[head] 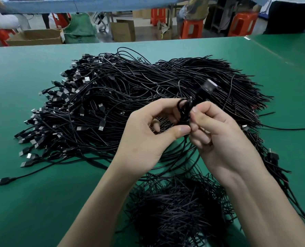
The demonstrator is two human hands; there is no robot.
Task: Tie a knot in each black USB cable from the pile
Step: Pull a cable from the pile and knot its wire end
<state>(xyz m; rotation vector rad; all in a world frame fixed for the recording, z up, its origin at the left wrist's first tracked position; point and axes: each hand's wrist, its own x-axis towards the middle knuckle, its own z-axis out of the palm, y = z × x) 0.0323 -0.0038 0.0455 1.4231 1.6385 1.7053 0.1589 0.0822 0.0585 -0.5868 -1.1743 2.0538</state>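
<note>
**Both hands on 1 cable above the pile**

From my remote seat I saw the left hand (148, 138) and the right hand (221, 139) meeting over the middle of the green table (32, 202). Between them they held 1 black USB cable (183, 111), bunched into a small loop. The left forefinger curled over the top of the loop and the left thumb (183, 130) reached under it. The right fingers (199, 113) were curled and pinched the loop from the other side. The cable's USB plug (208, 87) stuck up and away from the hands, blurred.

Behind and below the hands lay the big pile (130, 90) of black cables, with most plugs fanned out to the left. A smaller heap (180, 211) of black cables lay nearer me, between the forearms. I could not tell whether the loop was already a knot. Beyond the table stood orange stools (192, 27) and cardboard boxes (123, 31).
</note>
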